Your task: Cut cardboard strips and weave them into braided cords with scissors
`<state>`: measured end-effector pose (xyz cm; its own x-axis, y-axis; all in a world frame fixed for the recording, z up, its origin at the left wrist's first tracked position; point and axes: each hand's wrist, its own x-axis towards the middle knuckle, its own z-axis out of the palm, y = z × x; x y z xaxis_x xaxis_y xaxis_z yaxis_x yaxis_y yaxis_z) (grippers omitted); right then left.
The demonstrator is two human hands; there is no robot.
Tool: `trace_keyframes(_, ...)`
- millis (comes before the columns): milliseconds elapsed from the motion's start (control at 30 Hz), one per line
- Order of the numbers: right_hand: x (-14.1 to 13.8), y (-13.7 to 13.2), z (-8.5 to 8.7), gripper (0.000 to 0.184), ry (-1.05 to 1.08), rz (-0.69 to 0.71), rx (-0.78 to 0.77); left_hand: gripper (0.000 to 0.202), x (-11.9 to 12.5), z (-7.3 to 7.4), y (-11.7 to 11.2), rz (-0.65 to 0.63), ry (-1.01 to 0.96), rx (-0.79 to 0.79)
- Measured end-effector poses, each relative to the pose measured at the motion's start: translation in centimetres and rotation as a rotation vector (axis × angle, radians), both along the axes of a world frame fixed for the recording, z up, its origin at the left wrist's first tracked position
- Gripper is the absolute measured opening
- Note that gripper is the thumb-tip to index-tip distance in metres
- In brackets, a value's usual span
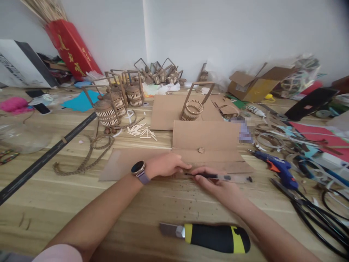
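Observation:
In the head view, my right hand [218, 187] is closed around a gel pen [225, 177] with a dark grip and a clear barrel. The pen lies nearly flat, its tip pointing left near the front edge of a creased brown cardboard sheet [147, 160]. My left hand [167, 165], with a watch [138, 168] on the wrist, presses on that sheet with curled fingers, the fingertips close to the pen tip. The far flap [204, 134] of the sheet is folded up. A yellow and black utility knife [215, 237] rests in front of both hands, blade to the left.
Small handled baskets [106, 112] stand at the back left, and one basket [193, 109] sits behind the flap. Short wooden sticks [141, 131] lie beside a braided cord [87, 160]. To the right are a blue glue gun [280, 167], scissors [289, 191] and black cable.

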<state>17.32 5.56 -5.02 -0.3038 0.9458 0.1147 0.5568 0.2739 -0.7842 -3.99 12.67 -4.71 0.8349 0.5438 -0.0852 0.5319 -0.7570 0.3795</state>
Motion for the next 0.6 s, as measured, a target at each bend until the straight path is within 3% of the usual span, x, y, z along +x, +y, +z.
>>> trace_keyframes(167,-1.8,0.5,-0.8,0.021,0.04,0.058,-0.073,0.029,0.1,0.2,0.1,-0.027,-0.008,-0.006)
trace_keyframes(400,-2.4,0.5,-1.1,0.023,0.025,0.026,-0.067,0.03,0.2,0.2,0.2,-0.034,0.007,-0.009)
trace_keyframes(500,-0.9,0.3,-1.0,0.022,-0.022,-0.029,-0.031,0.036,0.2,0.2,0.0,-0.013,0.02,-0.002)
trace_keyframes(600,2.7,0.1,-0.6,0.023,-0.096,-0.147,0.023,0.041,0.2,0.2,-0.1,0.024,0.034,0.008)
